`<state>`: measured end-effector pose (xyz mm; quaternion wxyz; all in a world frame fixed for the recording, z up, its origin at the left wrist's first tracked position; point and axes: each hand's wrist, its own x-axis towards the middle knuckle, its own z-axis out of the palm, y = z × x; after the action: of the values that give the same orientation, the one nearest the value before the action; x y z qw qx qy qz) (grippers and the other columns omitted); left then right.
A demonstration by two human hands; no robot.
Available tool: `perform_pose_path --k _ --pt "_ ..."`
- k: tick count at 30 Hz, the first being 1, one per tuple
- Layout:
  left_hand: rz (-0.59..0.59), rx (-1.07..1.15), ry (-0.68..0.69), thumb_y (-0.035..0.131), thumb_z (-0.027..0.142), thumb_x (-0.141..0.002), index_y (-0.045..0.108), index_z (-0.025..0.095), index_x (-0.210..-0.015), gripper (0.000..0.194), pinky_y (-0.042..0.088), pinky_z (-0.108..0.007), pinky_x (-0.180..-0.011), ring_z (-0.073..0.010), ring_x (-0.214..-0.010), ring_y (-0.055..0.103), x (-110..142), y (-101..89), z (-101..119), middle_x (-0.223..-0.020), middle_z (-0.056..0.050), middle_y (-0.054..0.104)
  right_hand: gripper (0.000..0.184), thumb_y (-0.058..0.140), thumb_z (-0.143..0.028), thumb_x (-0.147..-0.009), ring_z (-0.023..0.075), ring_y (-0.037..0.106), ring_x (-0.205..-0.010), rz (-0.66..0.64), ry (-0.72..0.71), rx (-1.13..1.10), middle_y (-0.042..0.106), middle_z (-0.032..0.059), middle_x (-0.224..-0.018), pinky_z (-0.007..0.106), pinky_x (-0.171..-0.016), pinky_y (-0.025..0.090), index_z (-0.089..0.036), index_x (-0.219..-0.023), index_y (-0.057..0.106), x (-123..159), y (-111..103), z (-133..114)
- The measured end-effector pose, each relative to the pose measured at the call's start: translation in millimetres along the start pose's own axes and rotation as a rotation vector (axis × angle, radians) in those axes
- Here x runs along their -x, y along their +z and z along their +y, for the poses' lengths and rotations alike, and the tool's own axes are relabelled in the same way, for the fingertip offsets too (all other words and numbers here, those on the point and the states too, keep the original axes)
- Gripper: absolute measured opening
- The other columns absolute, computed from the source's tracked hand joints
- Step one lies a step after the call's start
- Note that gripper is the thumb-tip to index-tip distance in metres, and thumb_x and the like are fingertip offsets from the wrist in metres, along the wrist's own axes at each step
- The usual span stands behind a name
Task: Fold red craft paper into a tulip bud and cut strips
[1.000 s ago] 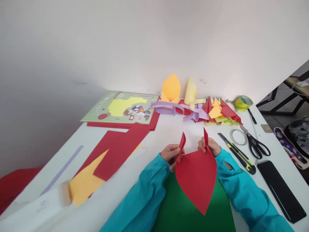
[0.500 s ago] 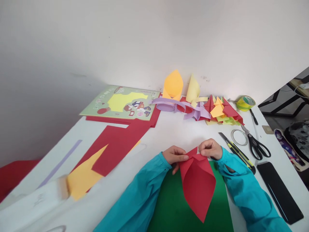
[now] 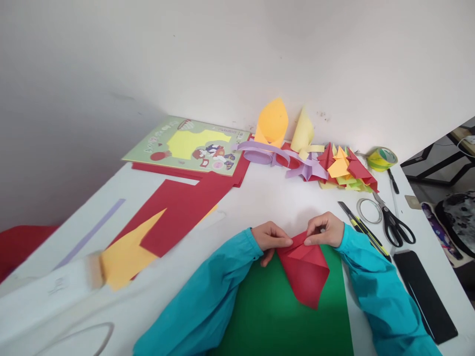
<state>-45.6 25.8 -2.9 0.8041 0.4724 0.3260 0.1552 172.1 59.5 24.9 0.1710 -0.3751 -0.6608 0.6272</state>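
Stretching along the wall (image 3: 222, 54), the white table (image 3: 256, 205) is carrying the whole of the work. Nearest the person, a green sheet (image 3: 274, 316) is lying on it, while an illustrated pad (image 3: 187, 143) is resting at the back left on top of red card (image 3: 241, 173).

The red piece (image 3: 304, 279) is hanging between both hands, over the upper part of the green sheet. It is curving into a hollow, with its point facing the person; whether that point is touching the green is hard to tell.

The left hand (image 3: 270, 238) is pinching the upper left edge, thumb and fingers pressed together on the paper. The right hand (image 3: 328, 231) is pinching just beside it, its fingertips meeting on the paper while a small loop of space is showing behind them.

To the right, scissors (image 3: 388, 215) and a cutter (image 3: 365, 232) are lying apart from the pinch.

Smallest of all, the overlapped fold (image 3: 300, 242) is sitting at the fingertips. The person appears to be lapping the piece's two upper corners over each other. The next move seems to be calling for a firm pinch there, layers aligned, so that the curve is not springing loose.
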Motion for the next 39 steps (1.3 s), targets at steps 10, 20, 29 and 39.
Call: perform_pose_path --k 10,20,29,39 --pt "-0.122 0.112 0.003 0.067 0.039 -0.073 0.069 0.009 -0.082 0.032 0.033 -0.015 -0.025 -0.0093 -0.025 0.048 5 -1.0 8 -0.039 0.001 0.059 0.03 0.071 -0.041 -0.067 0.0069 0.043 -0.048 -0.111 -0.096 0.073 0.053 -0.0017 -0.053 0.021 -0.046 0.035 -0.013 -0.059 0.066 10 0 -12" --pt "-0.135 0.301 0.199 0.064 0.042 -0.075 0.066 0.008 -0.074 0.034 0.033 -0.017 -0.025 -0.0073 -0.029 0.05 10 -10.5 7 -0.071 -0.01 0.069 0.046 0.058 -0.062 -0.071 0.0051 0.026 -0.029 -0.023 -0.148 -0.389 0.04 -0.0075 -0.036 0.02 -0.033 0.02 -0.021 -0.058 0.042 5 -21 3" --pt "0.113 0.644 0.695 0.065 0.038 -0.073 0.052 0.02 -0.072 0.022 0.018 -0.018 -0.02 0.0026 -0.022 0.022 -1 -19.4 -5 -0.064 0.007 0.046 0.047 0.051 -0.068 -0.069 0.011 0.023 -0.043 0.308 -0.267 -0.51 0.023 -0.0058 -0.054 0.026 -0.043 0.026 -0.025 -0.062 0.033 -15 -27 26" --pt "0.279 0.636 0.675 0.062 0.043 -0.076 0.035 0.021 -0.067 0.036 0.018 -0.021 -0.025 0.0015 -0.028 0.015 6 -4.9 8 -0.065 0.008 0.037 0.05 0.048 -0.067 -0.072 0.0132 0.018 -0.045 0.362 -0.307 -0.532 0.015 -0.0053 -0.054 0.028 -0.047 0.024 -0.024 -0.057 0.027 -24 -23 39"
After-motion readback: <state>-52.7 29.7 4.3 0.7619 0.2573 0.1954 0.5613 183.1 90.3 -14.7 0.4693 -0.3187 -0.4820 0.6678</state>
